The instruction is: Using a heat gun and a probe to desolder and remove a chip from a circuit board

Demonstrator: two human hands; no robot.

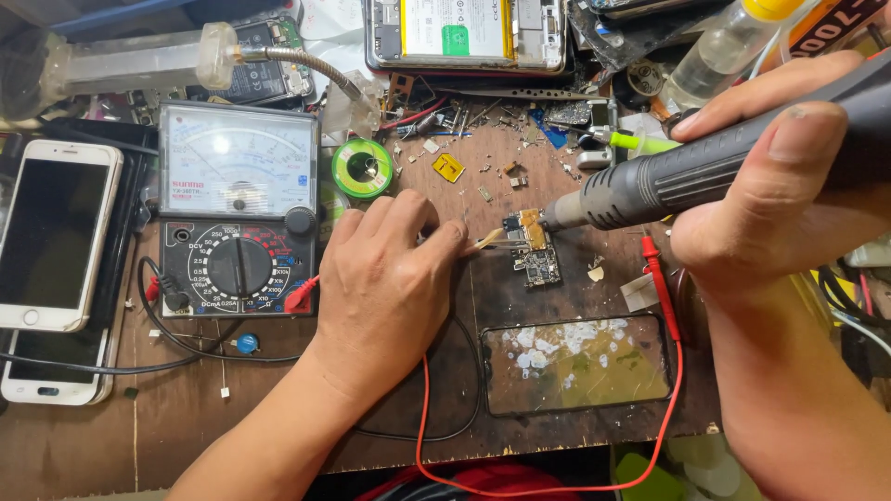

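My right hand (pixel 780 186) grips a grey hot-air wand (pixel 687 172), its metal nozzle pointed down-left at a small circuit board (pixel 532 249) lying on the wooden bench. My left hand (pixel 390 278) rests on the bench just left of the board and pinches thin tweezers (pixel 487 241), whose tips touch the board's left edge by a patch of yellow tape. The fingers hide most of the tweezers.
An analog multimeter (pixel 237 218) with red and black leads sits to the left, beside two white phones (pixel 51 237). A green solder spool (pixel 362 167), an opened phone (pixel 464 37), a cracked phone screen (pixel 575 364), a clear bottle (pixel 724 46) and scattered small parts surround the board.
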